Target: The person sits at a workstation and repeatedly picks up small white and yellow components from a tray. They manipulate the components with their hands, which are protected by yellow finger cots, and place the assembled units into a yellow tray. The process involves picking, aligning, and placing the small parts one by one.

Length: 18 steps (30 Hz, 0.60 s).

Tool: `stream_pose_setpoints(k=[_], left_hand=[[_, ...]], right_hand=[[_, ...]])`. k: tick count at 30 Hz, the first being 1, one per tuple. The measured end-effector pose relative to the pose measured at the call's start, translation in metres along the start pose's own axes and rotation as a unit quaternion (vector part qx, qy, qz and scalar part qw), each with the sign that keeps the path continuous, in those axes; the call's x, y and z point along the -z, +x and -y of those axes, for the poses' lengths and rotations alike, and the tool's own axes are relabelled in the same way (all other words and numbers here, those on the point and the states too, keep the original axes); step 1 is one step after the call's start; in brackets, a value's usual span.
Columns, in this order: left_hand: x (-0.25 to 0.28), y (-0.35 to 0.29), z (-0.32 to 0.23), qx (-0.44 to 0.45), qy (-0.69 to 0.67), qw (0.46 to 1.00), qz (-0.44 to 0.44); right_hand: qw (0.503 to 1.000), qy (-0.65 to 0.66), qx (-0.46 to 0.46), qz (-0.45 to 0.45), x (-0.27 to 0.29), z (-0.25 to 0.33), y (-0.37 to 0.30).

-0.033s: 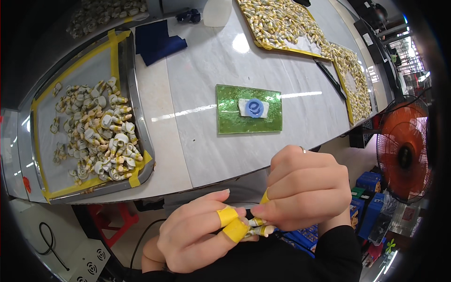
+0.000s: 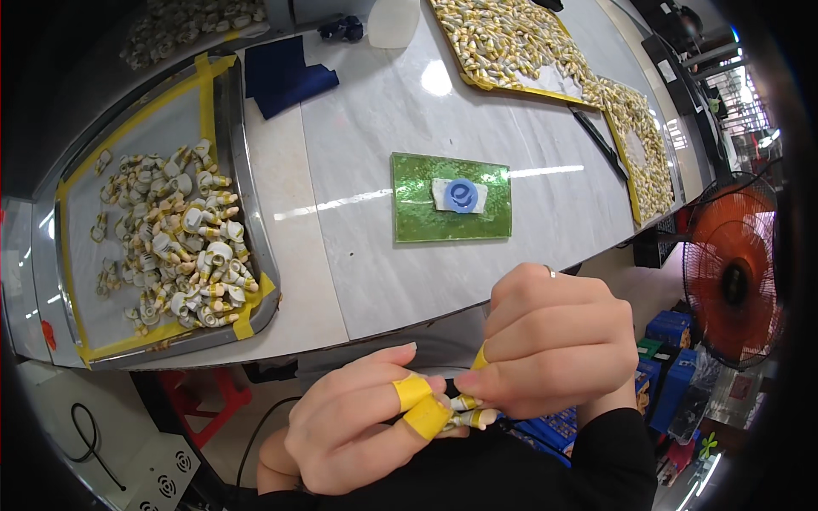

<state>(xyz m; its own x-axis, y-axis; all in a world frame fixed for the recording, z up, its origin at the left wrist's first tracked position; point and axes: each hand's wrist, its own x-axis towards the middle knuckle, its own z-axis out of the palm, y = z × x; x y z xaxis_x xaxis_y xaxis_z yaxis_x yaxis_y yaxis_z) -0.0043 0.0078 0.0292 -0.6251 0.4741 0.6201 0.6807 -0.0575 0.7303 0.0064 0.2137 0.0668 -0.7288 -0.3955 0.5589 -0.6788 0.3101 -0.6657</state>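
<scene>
Just off the table's near edge, my left hand [image 2: 366,423] is closed round small white, yellow and peach painted pieces [image 2: 471,418], whose ends stick out past its fingertips. Yellow tape wraps two of its fingers. Touching it from the right, my right hand [image 2: 558,345] is curled, its thumb and forefinger pinching at a banded painted piece [image 2: 463,402]. A ring and some more yellow tape show on that hand. How far each piece reaches into the fingers is hidden. Beyond the hands lies a green glassy slab [image 2: 413,217] bearing a white pad with a blue round piece [image 2: 462,196].
A metal tray [image 2: 247,179] edged with yellow tape holds similar pieces on the left. Two more trays [image 2: 520,90] of small pieces sit far right, beside a black stick-like tool [image 2: 599,143]. A dark blue cloth [image 2: 285,77] lies at the back. An orange fan [image 2: 734,272] stands right.
</scene>
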Motion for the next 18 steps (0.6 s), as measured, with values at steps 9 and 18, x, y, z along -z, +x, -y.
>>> stream_pose_setpoints(k=[9, 18], left_hand=[[0.0037, -0.0052, -0.0027, 0.044, 0.043, 0.997, 0.037], [0.0031, -0.0047, -0.0051, 0.056, 0.041, 0.997, 0.037]], right_hand=[[1.0, -0.003, 0.012, 0.007, 0.0005, -0.0005, 0.0009], [1.0, -0.022, -0.013, -0.014, -0.0031, 0.0031, 0.0024]])
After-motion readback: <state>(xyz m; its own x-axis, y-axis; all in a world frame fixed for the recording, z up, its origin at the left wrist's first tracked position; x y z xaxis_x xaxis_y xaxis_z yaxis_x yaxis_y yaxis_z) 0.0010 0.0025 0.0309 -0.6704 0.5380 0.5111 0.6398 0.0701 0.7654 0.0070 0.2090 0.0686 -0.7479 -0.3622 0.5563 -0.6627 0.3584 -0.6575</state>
